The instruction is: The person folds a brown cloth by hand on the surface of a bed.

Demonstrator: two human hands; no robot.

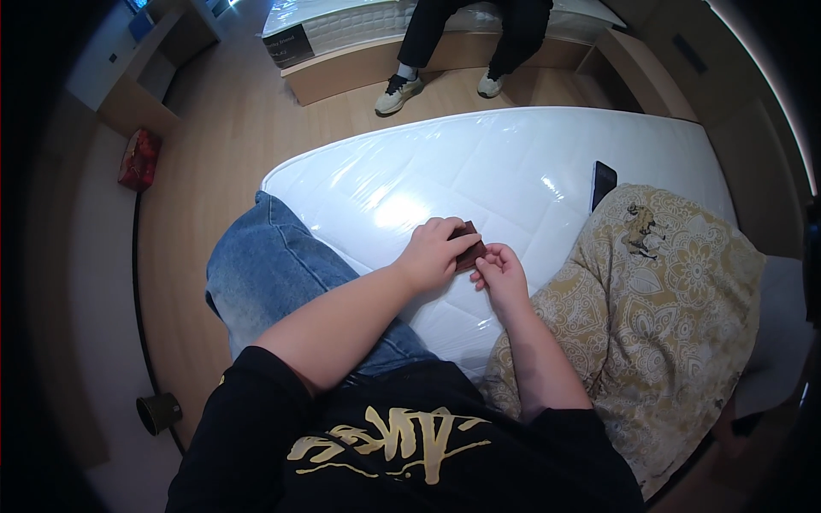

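Note:
My left hand (433, 253) grips a small, flat, dark reddish-brown wallet-like case (471, 255) from above, its fingers and thumb across the top. My right hand (503, 276) pinches the case's lower right edge between thumb and fingers. The case is partly hidden by both hands, and I cannot tell whether it is folded open. Both hands are over a white mattress (410, 167) in clear plastic, between blue denim (282, 269) on the left and tan patterned cloth (667, 308) on the right.
A dark smartphone (603, 185) lies beside the patterned cloth. Across a strip of wood floor (224, 134), another person's legs (426, 32) hang from a second plastic-wrapped mattress (359, 32). At left are a red box (140, 160) and a dark bin (159, 413).

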